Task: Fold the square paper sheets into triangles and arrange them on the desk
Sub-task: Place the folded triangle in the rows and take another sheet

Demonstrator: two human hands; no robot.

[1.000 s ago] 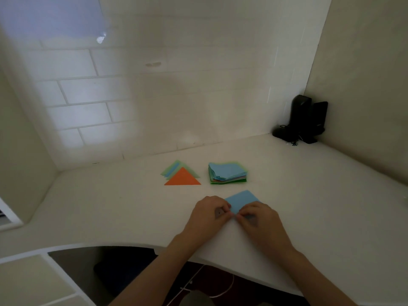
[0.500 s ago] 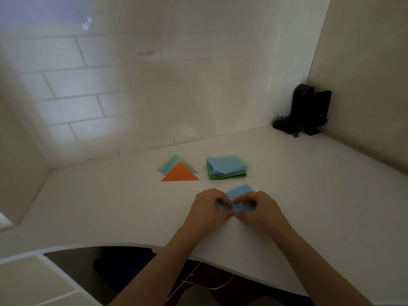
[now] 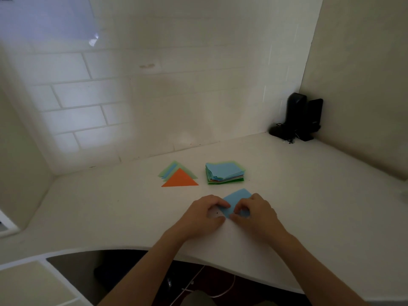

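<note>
Pinching the blue sheet [image 3: 235,200] at its near corner, the left hand [image 3: 202,214] and right hand [image 3: 256,212] should match corners before creasing. Folded triangles [image 3: 179,178] lie at 11 o'clock, the unfolded stack [image 3: 225,173] at 12.

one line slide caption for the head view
Both hands, left and right, fold a blue sheet on the desk, near finished triangles and a paper stack.

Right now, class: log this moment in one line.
hands: left, right pinch blue sheet | folded pile | stack waits
</note>
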